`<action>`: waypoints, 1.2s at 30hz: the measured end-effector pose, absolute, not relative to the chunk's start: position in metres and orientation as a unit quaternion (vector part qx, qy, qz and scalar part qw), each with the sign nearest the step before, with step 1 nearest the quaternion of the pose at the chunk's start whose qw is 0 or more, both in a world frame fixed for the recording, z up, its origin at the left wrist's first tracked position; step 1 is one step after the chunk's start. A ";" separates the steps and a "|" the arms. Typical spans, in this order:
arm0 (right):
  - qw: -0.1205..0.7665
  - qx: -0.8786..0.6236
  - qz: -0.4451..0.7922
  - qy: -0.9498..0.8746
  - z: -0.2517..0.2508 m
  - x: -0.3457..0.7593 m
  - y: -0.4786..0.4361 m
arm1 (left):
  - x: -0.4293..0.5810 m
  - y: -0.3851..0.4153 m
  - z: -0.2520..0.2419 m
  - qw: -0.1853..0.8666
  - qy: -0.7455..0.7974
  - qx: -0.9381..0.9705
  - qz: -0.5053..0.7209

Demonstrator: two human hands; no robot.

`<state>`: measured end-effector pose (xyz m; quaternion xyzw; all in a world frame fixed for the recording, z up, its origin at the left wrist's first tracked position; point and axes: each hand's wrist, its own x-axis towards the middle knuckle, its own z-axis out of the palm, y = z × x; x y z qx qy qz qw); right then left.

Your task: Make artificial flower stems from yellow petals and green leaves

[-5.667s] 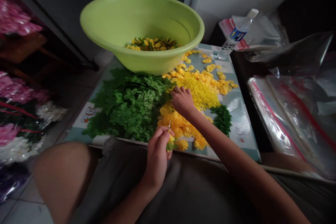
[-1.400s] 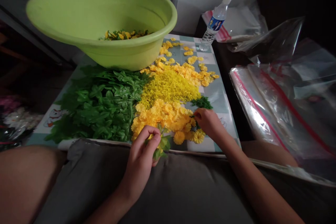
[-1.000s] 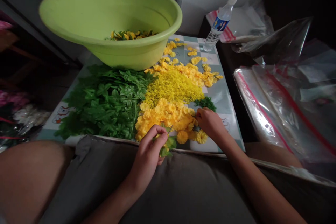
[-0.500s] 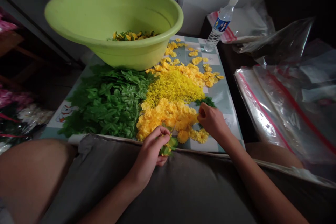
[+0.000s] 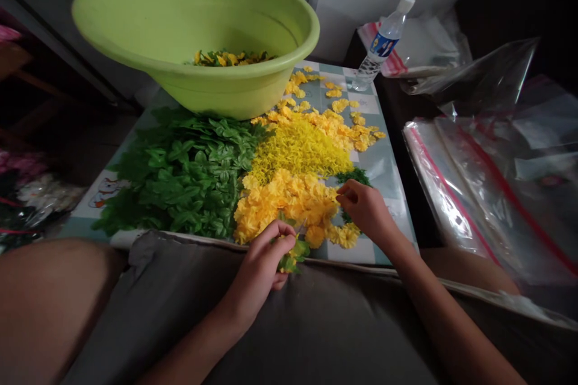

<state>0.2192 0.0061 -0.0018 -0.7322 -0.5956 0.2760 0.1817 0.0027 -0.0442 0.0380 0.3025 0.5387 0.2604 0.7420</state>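
My left hand (image 5: 266, 258) is closed around a small artificial flower stem (image 5: 292, 252) with green leaves and a yellow bloom, held at the near edge of the low table (image 5: 388, 168). My right hand (image 5: 366, 209) pinches something small at the right edge of the heap of yellow-orange fabric flowers (image 5: 289, 201), beside a little dark green tuft pile (image 5: 353, 177). Behind lie a mound of fine yellow stamens (image 5: 300, 150) and scattered yellow petals (image 5: 336, 123). A big pile of green plastic leaves (image 5: 185, 171) fills the table's left half.
A large lime-green basin (image 5: 194, 30) with finished yellow-and-green flowers stands at the table's back. A water bottle (image 5: 382, 42) stands at the back right. Clear plastic bags with red strips (image 5: 487, 180) lie to the right. Pink and white flowers (image 5: 22, 192) sit on the left floor.
My right hand moved from the fine yellow stamens to the near right of the flower heap and pinched something there. My left hand stayed at the table edge holding the stem.
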 end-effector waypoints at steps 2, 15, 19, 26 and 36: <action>0.203 -0.696 0.351 -0.593 0.004 0.215 0.004 | 0.003 -0.045 0.039 0.741 0.540 0.303 0.260; 0.396 -0.329 0.794 -0.323 0.035 0.183 -0.030 | 0.000 -0.054 0.045 0.595 0.526 0.535 0.288; 0.392 -0.312 0.807 -0.313 0.036 0.181 -0.031 | -0.002 -0.054 0.044 0.605 0.505 0.547 0.283; 0.384 -0.320 0.817 -0.288 0.036 0.178 -0.032 | -0.005 -0.052 0.045 0.636 0.510 0.513 0.268; 0.383 -0.325 0.827 -0.251 0.036 0.175 -0.035 | -0.004 -0.053 0.047 0.658 0.523 0.476 0.260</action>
